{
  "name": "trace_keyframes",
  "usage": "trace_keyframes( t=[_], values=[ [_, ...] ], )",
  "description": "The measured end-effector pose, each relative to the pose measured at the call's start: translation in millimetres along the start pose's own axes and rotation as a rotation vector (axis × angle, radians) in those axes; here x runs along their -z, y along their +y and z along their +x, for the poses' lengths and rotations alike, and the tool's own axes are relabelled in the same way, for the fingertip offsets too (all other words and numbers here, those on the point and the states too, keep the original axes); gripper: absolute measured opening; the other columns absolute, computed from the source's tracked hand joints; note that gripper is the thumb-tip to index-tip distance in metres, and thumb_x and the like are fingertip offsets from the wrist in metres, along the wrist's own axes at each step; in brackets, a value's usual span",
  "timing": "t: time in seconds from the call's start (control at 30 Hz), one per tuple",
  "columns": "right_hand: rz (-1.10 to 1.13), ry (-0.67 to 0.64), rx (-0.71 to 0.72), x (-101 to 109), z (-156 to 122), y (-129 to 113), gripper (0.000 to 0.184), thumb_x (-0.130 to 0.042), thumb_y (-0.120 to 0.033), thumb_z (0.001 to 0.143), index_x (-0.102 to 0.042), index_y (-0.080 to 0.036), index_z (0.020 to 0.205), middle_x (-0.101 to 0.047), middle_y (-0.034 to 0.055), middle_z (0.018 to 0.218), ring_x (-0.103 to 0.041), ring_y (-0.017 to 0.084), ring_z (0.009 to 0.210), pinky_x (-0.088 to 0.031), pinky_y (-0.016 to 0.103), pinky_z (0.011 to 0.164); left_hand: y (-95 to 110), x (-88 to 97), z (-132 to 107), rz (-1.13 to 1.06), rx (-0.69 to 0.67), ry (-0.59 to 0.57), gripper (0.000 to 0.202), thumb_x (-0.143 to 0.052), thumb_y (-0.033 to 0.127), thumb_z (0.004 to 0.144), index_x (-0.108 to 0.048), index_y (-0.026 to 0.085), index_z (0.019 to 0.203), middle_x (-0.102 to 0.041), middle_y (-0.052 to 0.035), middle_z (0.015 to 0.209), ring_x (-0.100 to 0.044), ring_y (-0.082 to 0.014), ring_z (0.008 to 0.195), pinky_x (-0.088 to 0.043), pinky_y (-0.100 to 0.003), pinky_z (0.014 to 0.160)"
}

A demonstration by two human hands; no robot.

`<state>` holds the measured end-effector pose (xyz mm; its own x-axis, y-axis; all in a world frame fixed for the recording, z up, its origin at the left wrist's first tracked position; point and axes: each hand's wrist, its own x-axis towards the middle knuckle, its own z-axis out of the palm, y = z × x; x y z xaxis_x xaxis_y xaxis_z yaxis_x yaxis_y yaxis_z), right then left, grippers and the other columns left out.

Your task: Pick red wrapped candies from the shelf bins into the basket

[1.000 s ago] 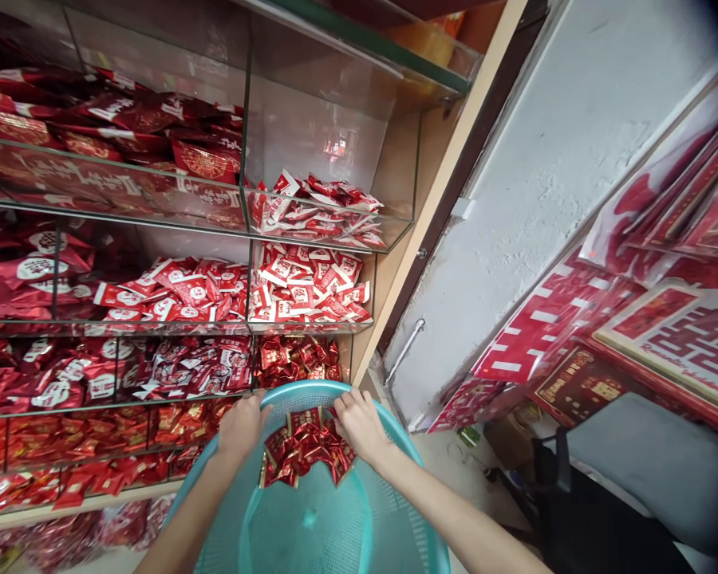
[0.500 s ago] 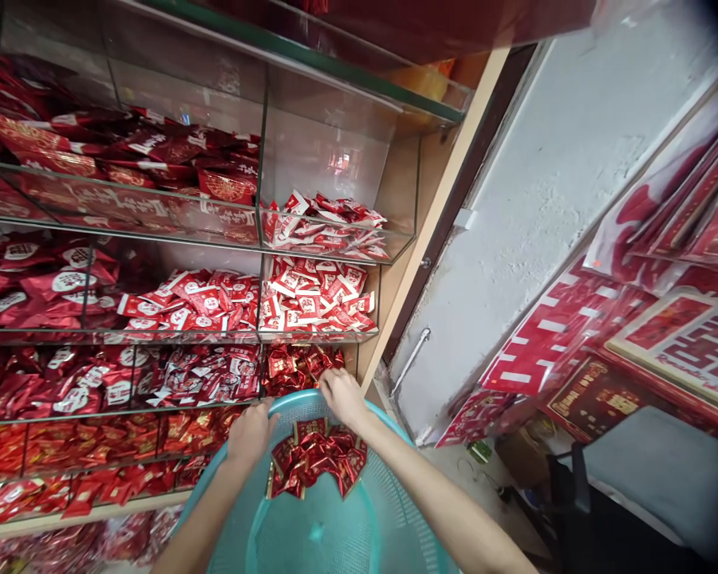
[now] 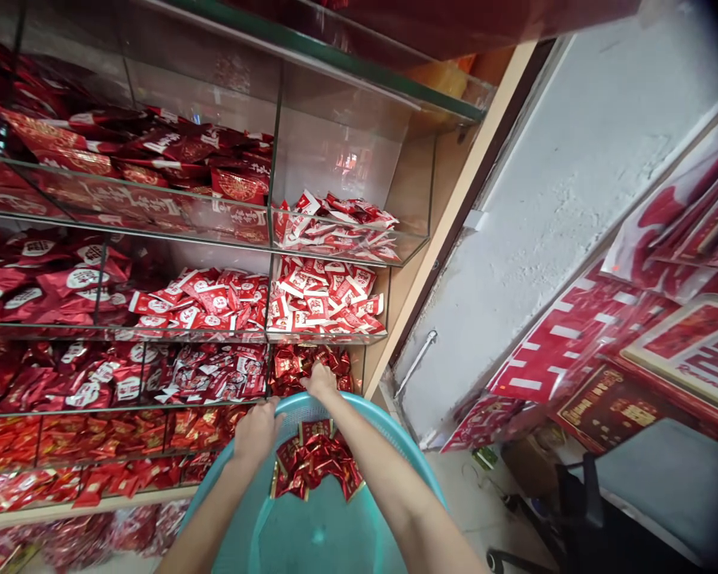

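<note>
Our right hand (image 3: 321, 383) now past teal basket rim (image 3: 417, 446), at shelved red foil packets (image 3: 287, 370); its fingers' grip we can't tell. Left hand (image 3: 254, 434) alone grips rim.

Can't see my right hand's (image 3: 321, 383) fingertips, so grip unclear. My left hand's (image 3: 254, 437) fingertips also hidden. Basket (image 3: 311, 522) cropped at bottom; chair (image 3: 676, 470) cut off right.

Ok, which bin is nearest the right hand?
The rightmost bin with shiny red-gold packets, just beyond the basket; those above it hold white-edged packets.
</note>
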<state>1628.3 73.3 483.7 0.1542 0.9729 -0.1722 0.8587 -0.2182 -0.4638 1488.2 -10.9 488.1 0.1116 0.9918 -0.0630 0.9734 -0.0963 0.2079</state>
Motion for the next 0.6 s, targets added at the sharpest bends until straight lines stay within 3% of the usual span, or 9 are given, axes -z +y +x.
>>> trace_keyframes(
  t=[0.13,0.37,0.5,0.6],
  values=[
    [0.069,0.01,-0.025,-3.3,2.6,4.2,0.045,-0.068,-0.029,0.069,-0.053,-0.017,0.11,-0.063,0.0135,0.106,-0.059,0.026,0.1,-0.045,0.032,0.076,-0.6,-1.7,1.6,-0.002,0.001,-0.004,0.034,-0.04,0.031,0.088,-0.052,0.019,0.118,-0.066,-0.0109,0.1,-0.063,-0.0237,0.091,-0.045,-0.03,0.071],
    [0.278,0.088,0.019,-5.4,11.3,14.0,0.038,-0.065,-0.024,0.067,-0.052,-0.02,0.102,-0.065,0.0052,0.095,-0.061,0.019,0.088,-0.044,0.027,0.071,-1.4,-1.0,0.7,-0.002,-0.001,-0.013,0.034,-0.04,0.031,0.089,-0.051,0.019,0.118,-0.066,-0.0112,0.102,-0.063,-0.0217,0.091,-0.045,-0.028,0.071],
    [0.409,0.122,0.073,8.0,8.8,15.9,0.035,-0.062,-0.03,0.07,-0.05,-0.017,0.101,-0.062,0.0025,0.092,-0.058,0.012,0.081,-0.044,0.021,0.067,-0.7,-0.2,-0.5,-0.008,-0.016,-0.002,0.034,-0.039,0.03,0.089,-0.052,0.017,0.118,-0.066,-0.0117,0.101,-0.063,-0.022,0.091,-0.044,-0.028,0.071],
    [0.574,0.119,0.18,28.4,-8.0,21.7,0.035,-0.062,-0.032,0.071,-0.049,-0.015,0.099,-0.059,0.0019,0.087,-0.056,0.011,0.075,-0.044,0.02,0.066,0.5,1.0,-0.4,-0.019,-0.009,-0.012,0.034,-0.039,0.03,0.089,-0.052,0.017,0.117,-0.066,-0.0124,0.1,-0.063,-0.0223,0.09,-0.045,-0.028,0.07]
  ],
)
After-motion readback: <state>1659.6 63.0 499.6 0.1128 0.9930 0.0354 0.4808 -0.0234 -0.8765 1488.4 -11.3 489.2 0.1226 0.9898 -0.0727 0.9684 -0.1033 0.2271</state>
